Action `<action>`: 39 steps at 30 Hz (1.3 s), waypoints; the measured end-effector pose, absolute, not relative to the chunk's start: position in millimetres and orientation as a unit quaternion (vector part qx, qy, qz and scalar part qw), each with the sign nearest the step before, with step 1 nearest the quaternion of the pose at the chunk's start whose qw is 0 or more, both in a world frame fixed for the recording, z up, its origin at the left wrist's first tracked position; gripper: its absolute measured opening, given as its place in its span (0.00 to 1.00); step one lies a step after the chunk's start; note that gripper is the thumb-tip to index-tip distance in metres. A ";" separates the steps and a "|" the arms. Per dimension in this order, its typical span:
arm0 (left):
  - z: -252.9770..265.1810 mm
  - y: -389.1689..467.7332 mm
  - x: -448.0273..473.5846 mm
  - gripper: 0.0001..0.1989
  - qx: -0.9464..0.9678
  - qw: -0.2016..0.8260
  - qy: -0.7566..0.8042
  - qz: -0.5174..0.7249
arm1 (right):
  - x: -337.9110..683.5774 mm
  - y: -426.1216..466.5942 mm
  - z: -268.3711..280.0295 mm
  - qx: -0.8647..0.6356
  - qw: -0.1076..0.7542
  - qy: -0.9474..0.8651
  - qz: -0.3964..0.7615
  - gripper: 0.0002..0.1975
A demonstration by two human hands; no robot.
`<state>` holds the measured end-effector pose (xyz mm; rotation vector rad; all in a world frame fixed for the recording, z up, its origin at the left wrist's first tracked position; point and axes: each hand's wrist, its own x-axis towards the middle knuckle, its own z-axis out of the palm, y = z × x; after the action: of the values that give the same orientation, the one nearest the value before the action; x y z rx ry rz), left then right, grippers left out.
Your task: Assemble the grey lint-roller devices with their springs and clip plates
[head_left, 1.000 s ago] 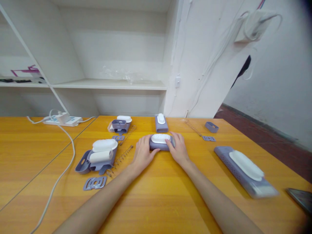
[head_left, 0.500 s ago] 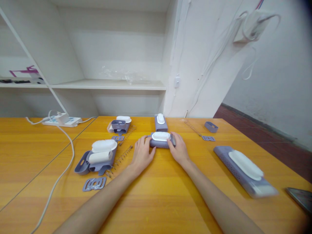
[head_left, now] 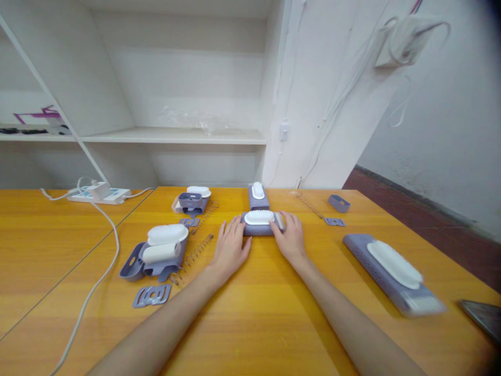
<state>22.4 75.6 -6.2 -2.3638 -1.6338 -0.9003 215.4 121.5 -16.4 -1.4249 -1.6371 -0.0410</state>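
A grey-purple perforated case (head_left: 261, 231) lies crosswise on the table ahead of me. On its top sits a white oval brush (head_left: 258, 217) with bristles up. My left hand (head_left: 231, 245) rests at the left end of the case, its fingers stretched out and the thumb apart. At the right end is my right hand (head_left: 288, 237), with the thumb on the near side and the fingers around the end. Just behind stands another case (head_left: 259, 203) with a white oval piece on it.
To the left lie a case with white parts (head_left: 162, 253), a slotted plate (head_left: 152, 295) and a coil spring (head_left: 198, 250). A wrapped case (head_left: 391, 274) and a dark flat device (head_left: 483, 316) lie right. A white cable (head_left: 102, 277) crosses the left side.
The case has shifted slightly to the right, with more of its right end showing. My left fingers have straightened and loosened beside it; my right hand has moved slightly right.
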 end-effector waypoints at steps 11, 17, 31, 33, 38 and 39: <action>-2.0 73.4 23.3 0.18 -0.779 0.068 -0.554 -0.285 | 218.3 122.1 -14.6 -0.593 0.466 -0.656 0.009 0.20; -1.2 73.1 23.6 0.18 -0.779 0.067 -0.557 -0.280 | 219.2 123.2 -16.6 -0.596 0.463 -0.656 0.020 0.19; -0.4 72.4 23.8 0.17 -0.781 0.084 -0.556 -0.272 | 221.2 125.3 -16.6 -0.594 0.479 -0.645 0.041 0.20; 0.4 72.1 23.7 0.17 -0.781 0.085 -0.556 -0.272 | 222.3 126.6 -16.3 -0.594 0.482 -0.642 0.044 0.21; 1.6 72.1 23.9 0.18 -0.780 0.084 -0.558 -0.270 | 234.2 134.8 -15.6 -0.611 0.490 -0.621 0.035 0.22; 1.7 72.2 24.0 0.18 -0.780 0.084 -0.558 -0.271 | 238.4 137.2 -15.6 -0.618 0.489 -0.615 0.030 0.22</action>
<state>24.0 72.2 1.7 -2.3269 -1.6649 -0.8079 238.4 137.2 -15.6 -1.5018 -1.4940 0.0724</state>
